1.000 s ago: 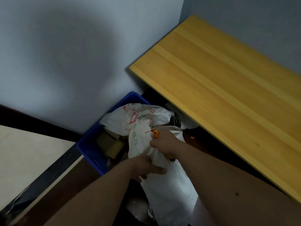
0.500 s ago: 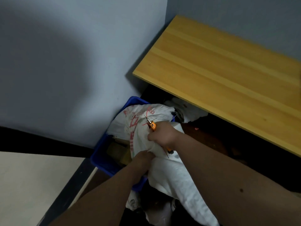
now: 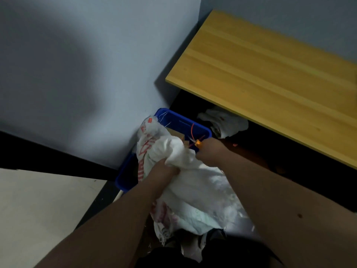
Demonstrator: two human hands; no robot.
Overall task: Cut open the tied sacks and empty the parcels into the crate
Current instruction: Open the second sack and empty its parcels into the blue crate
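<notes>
Left grip [image 3: 164, 169] clutches sack [image 3: 193, 182] over crate [image 3: 173, 118] rim; right grip [image 3: 209, 149] holds cutter [image 3: 198, 143].

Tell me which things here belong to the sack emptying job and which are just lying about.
In the job:
white sack
blue crate
orange cutter
left hand
right hand

Lying about:
wooden table
crumpled white bag under it

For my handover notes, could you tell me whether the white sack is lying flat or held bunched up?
Bunched up: the left hand grips a crumpled fold of the white sack over the blue crate.
</notes>
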